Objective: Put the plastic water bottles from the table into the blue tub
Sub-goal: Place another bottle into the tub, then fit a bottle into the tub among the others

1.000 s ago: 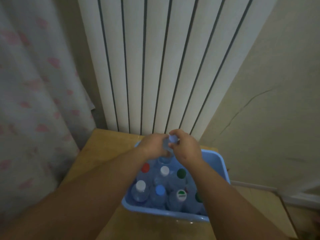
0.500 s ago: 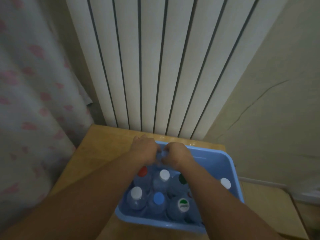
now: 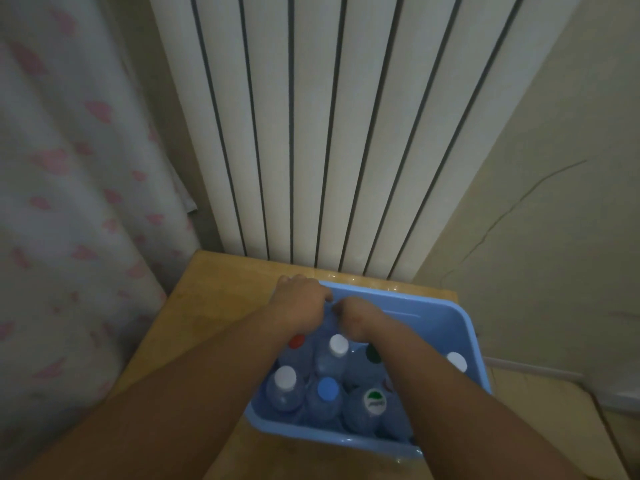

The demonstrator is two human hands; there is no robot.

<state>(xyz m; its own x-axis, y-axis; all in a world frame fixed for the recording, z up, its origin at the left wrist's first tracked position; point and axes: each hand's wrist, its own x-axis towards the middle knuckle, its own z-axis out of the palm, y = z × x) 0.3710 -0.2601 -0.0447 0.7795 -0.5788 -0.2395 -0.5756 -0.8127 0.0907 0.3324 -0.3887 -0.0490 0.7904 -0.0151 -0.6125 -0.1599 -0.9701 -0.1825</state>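
Observation:
The blue tub (image 3: 464,327) stands on the wooden table (image 3: 207,306) and holds several upright clear water bottles with white, blue, red and green caps, such as one with a blue cap (image 3: 328,389). My left hand (image 3: 299,306) and my right hand (image 3: 353,318) are side by side at the tub's far left corner, both closed around one clear bottle (image 3: 329,322) that sits low between them inside the tub. Its cap is hidden by my fingers.
A white ribbed radiator (image 3: 329,133) rises right behind the table. A pink-patterned curtain (image 3: 69,202) hangs at the left. A beige wall (image 3: 554,202) stands at the right, with a floor strip below it.
Both hands have gone down into the tub's far left corner with the bottle, whose pale blue cap no longer shows. The view has tilted slightly.

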